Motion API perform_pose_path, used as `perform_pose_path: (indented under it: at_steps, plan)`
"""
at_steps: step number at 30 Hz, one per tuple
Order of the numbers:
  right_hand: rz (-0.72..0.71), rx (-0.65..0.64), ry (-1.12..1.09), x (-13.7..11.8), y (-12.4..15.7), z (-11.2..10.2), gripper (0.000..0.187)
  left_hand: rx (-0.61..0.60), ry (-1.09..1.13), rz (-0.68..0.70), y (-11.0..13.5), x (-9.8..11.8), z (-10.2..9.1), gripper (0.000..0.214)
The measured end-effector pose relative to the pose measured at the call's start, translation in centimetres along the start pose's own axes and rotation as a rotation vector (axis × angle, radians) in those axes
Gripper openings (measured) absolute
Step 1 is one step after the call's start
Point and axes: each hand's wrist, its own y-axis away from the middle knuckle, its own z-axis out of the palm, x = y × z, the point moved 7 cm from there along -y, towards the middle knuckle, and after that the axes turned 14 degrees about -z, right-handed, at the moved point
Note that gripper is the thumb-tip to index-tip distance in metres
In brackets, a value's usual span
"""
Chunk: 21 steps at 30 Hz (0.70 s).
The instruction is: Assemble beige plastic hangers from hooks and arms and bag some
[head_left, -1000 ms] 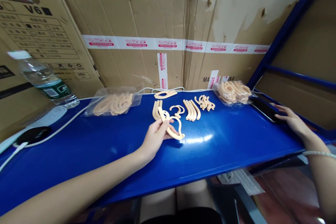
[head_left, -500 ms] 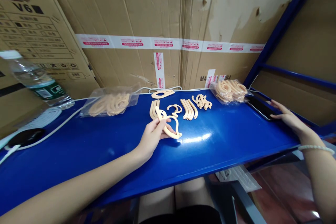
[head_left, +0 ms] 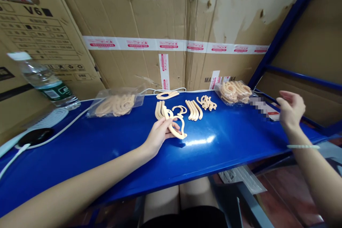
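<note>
While the left hand point(head_left: 160, 131) pinches the cream piece point(head_left: 175, 132) above mid-table point(head_left: 107, 156), its long axis slants rightward to the front edge | right hand point(head_left: 292, 108): farther off, loosely curled, seemingly unladen, beside the phone point(head_left: 273, 114), right edge

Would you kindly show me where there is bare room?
On the blue table, two patches: between the black disc, left bag and left forearm; and from the left hand across to the phone, in front of the tan pieces. The back is crowded.
</note>
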Motion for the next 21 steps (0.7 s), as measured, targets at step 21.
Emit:
perform_pose_path:
  at_steps: [21]
  plan:
    - [-0.021, -0.859, -1.136, -28.5, 9.6, 15.0, 0.019, 0.132, -0.332, 0.396, -0.6, 3.3, -2.2, 0.033]
